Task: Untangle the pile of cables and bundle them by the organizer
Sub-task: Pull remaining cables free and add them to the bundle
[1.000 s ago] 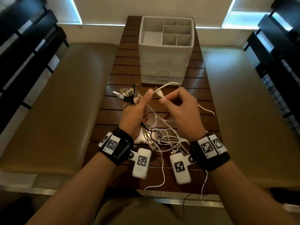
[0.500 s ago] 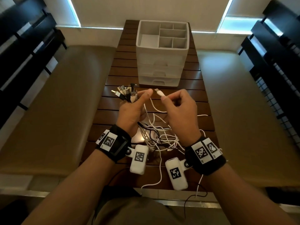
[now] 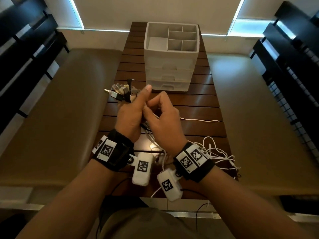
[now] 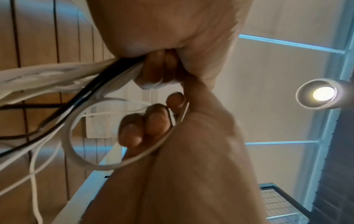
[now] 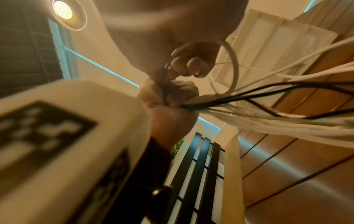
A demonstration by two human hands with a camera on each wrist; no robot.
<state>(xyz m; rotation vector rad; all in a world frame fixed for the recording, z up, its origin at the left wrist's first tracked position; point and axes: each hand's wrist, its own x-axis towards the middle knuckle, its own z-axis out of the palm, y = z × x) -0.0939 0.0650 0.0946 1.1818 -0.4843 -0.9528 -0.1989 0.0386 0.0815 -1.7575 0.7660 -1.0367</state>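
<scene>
My left hand grips a bundle of white and black cables in its fist, thumb raised. Their plug ends fan out above the fist. My right hand presses against the left and pinches a white cable that curls into a loop under its curled fingers. The right wrist view shows the same loop beside the bundle. Loose cable tails lie tangled on the wooden table by my right wrist.
A white drawer organizer with open top compartments stands at the table's far end. One white cable trails right across the slats. Padded benches flank the table on both sides, with dark slatted backs behind them.
My right hand has brought the white cable's plug end down against the left fist, so the plug is now hidden. The loose tails have swung to the right of my right wrist.
</scene>
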